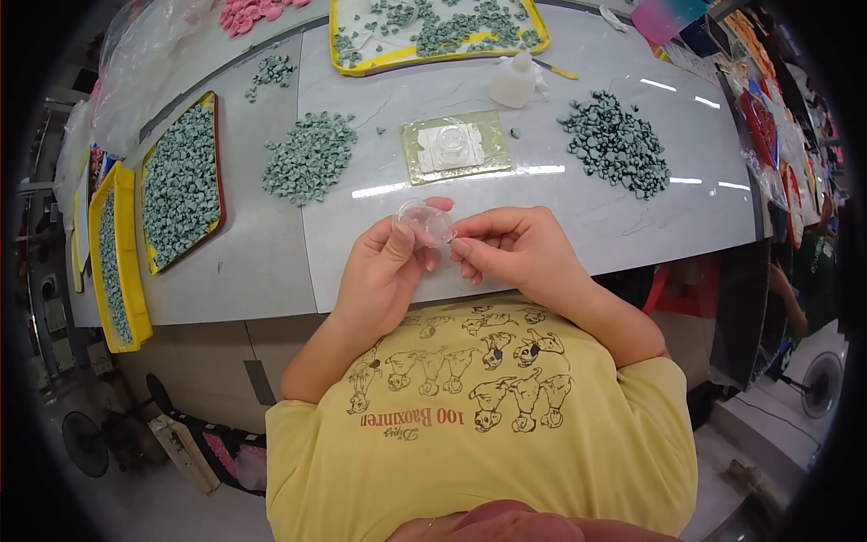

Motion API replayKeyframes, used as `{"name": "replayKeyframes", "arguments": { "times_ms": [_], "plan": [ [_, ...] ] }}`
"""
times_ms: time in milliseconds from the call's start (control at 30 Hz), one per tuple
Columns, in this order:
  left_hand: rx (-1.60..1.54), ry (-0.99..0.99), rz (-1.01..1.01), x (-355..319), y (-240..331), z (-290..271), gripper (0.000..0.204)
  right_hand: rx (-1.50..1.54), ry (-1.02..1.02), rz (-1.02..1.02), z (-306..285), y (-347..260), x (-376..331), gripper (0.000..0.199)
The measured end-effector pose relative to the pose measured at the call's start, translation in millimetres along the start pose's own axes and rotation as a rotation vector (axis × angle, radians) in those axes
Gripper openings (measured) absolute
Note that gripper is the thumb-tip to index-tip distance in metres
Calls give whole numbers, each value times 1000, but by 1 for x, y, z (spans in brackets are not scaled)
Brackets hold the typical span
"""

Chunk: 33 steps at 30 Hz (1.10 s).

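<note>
My left hand (384,266) holds a small clear round plastic dish (423,217) between thumb and fingers, above the table's near edge. Right beside it, my right hand (515,242) has thumb and forefinger pinched together at the dish's rim. Whatever is in that pinch is too small to make out. Just beyond both hands lies a yellow-green mat (417,167). On it is a white card-like piece (433,152) with another clear round dish (454,140) on top.
Heaps of small grey-green pieces lie left (310,158) and right (616,144) of the mat. Yellow-rimmed trays of them stand at far left (217,181) and at the back (397,65). A white squeeze bottle (513,83) stands behind the mat, near a yellow-handled tool (558,70).
</note>
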State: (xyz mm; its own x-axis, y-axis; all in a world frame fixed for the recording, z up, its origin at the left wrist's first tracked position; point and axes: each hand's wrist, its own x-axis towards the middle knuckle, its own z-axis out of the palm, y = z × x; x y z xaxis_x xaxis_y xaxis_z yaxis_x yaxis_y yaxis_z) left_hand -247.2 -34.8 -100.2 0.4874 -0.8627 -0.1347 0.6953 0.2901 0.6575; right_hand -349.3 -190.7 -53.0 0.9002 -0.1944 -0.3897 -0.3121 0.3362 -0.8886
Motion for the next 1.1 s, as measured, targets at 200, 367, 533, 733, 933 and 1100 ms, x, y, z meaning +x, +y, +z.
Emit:
{"name": "replayKeyframes", "arguments": {
  "times_ms": [200,367,533,733,933,1100],
  "plan": [
    [97,-8,55,-4,-1,0,28,-37,-15,23,-1,-2,-3,18],
    [388,22,152,-9,0,7,25,50,-32,63,-2,-5,-9,14],
    [483,23,138,-12,-2,14,24,96,-9,41,-4,1,-16,8],
    [554,15,289,-18,-9,15,25,-324,132,-160,1,-3,-23,6],
    [229,73,376,-22,12,22,31,-364,154,-49,4,0,-15,8],
    [188,158,254,-28,27,-3,29,-915,-84,-504,7,18,-5,9]
  ]
}}
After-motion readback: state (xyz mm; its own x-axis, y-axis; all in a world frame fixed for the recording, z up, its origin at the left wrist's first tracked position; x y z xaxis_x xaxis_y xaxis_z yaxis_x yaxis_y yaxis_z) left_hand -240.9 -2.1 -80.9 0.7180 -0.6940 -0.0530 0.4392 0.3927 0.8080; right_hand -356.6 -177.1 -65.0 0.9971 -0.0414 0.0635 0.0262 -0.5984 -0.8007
